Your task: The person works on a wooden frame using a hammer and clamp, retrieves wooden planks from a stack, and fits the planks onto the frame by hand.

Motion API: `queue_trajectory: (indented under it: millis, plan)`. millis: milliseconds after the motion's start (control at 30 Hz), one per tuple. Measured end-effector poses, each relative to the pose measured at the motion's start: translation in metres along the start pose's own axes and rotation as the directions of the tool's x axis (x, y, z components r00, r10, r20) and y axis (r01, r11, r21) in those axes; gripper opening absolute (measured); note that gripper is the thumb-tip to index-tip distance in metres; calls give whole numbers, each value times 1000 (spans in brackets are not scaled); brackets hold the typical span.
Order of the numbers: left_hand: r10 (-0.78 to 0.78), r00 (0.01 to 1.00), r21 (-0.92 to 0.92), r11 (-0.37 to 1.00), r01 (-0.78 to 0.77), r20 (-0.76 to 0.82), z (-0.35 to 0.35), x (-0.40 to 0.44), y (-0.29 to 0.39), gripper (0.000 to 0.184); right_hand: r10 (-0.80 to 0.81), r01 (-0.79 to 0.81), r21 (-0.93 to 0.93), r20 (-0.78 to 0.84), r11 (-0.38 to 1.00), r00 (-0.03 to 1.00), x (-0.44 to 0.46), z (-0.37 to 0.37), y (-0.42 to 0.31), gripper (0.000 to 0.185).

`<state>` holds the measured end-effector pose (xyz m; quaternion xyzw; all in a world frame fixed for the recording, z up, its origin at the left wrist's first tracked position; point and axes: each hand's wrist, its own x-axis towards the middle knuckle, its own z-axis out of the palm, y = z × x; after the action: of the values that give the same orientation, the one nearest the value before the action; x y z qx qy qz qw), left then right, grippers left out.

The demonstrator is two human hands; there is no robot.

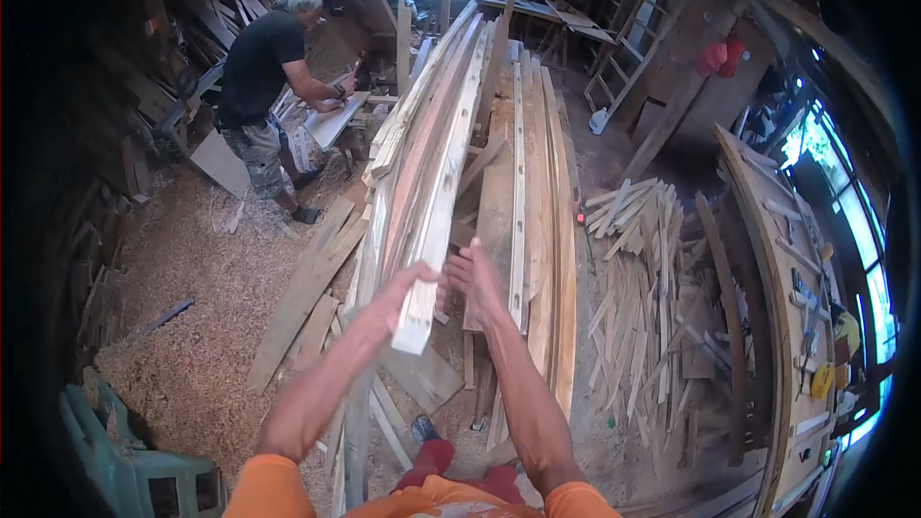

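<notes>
Though between left hand (401, 292) and right hand (474, 278), pale beam (420, 305) in the left.

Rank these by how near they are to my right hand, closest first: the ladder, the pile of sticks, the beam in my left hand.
From your right hand:
1. Beam: just left, in your left hand.
2. Pile of sticks: on the floor, right.
3. Ladder: far back, right.
</notes>
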<state>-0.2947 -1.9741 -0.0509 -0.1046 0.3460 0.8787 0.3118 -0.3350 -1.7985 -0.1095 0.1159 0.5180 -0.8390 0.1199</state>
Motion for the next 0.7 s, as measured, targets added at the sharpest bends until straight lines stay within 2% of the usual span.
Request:
queue_trajectory:
  millis: [33, 100, 267, 333, 400, 433, 467, 500, 533, 567, 600, 633, 667, 700]
  plan:
    - [-9, 998, -88, 996, 15, 66, -14, 11, -16, 37, -1, 1, -9, 7, 1000, 1000, 18, 2, -8, 82]
    - [16, 984, -211, 977, 22, 178, -19, 18, -31, 33, 56, -52, -63, 58, 997, 997, 48, 7, -15, 94]
    - [63, 962, -357, 933, 36, 264, -21, 18, -41, 34, 63, -59, -126, 31, 990, 998, 49, 26, -29, 82]
    - [64, 955, -393, 918, 58, 291, -24, 20, -40, 34, 58, -52, -133, 44, 990, 997, 55, 30, -28, 85]
    - [42, 983, -245, 970, 3, 178, -31, 16, -39, 39, 56, -48, -135, 56, 990, 997, 65, 34, -23, 87]
    - [39, 983, -243, 970, 5, 178, -26, 9, -40, 39, 94, -86, -169, 36, 982, 995, 69, 37, -23, 86]
    - [50, 999, 153, 987, -46, -21, -13, 0, -40, 37, 128, -123, -200, 16, 972, 992, 71, 39, -21, 87]
    - [136, 970, 525, 851, -11, -200, -2, -6, -44, 36, 129, -123, -198, 15, 972, 992, 67, 36, -16, 87]
    - [236, 925, 673, 739, 28, -298, 3, -8, -60, 37, 120, -122, -385, -30, 915, 992, 63, 30, -11, 83]
    - [311, 922, 754, 656, -33, -230, -4, -2, -76, 42, 100, -121, -558, -68, 821, 993, 58, 27, -8, 79]
    - [326, 922, 793, 608, -34, -210, -13, -2, -96, 45, 75, -141, -530, -143, 836, 987, 47, 23, 2, 60]
    - [344, 921, 830, 557, -41, -185, -15, -7, -109, 48, 70, -134, -536, -138, 833, 988, 37, 13, 8, 60]
    - [349, 919, 828, 559, -47, -183, -14, -15, -120, 48, 12, -86, -614, -124, 784, 992, 28, -2, 16, 55]
    - [242, 961, 719, 691, -73, -135, -13, -33, -138, 58, -29, -58, -679, -116, 732, 993, 10, -18, 33, 50]
